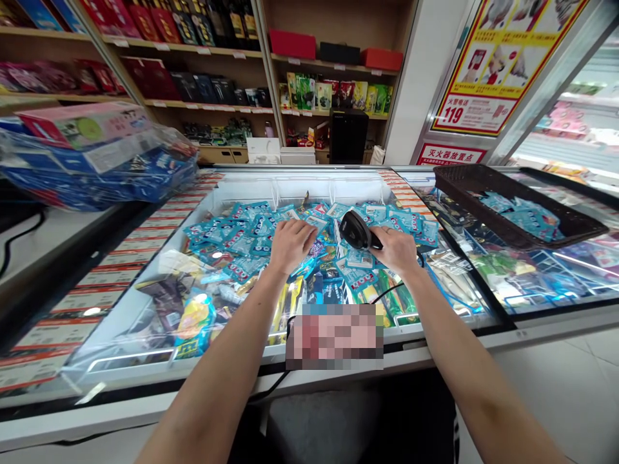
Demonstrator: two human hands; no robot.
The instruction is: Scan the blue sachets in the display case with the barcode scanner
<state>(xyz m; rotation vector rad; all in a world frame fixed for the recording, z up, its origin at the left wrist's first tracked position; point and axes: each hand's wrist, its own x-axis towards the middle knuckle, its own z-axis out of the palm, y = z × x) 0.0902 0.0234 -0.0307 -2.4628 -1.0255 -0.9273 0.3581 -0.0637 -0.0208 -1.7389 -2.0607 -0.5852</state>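
Note:
My right hand (397, 250) grips the handle of a black handheld barcode scanner (355, 231), its head tilted over the packets. A dark cable runs from it toward the freezer's front edge. Left of the scanner, my left hand (291, 245) is over the pile with its fingers bent together; whatever is under the fingertips is hidden. Many small light-blue packets (256, 225) spread around both hands over the glass-topped chest freezer (116, 341). One blue packet (362, 259) with a white barcode label lies just below the scanner.
A dark brown plastic tray (575, 227) holding more blue packets stands on the right. Plastic-wrapped boxes (97, 154) are stacked at left. Bagged frozen goods (196, 322) show through the glass. Stocked shelves (193, 48) line the back wall. A pixelated patch covers something at the front edge.

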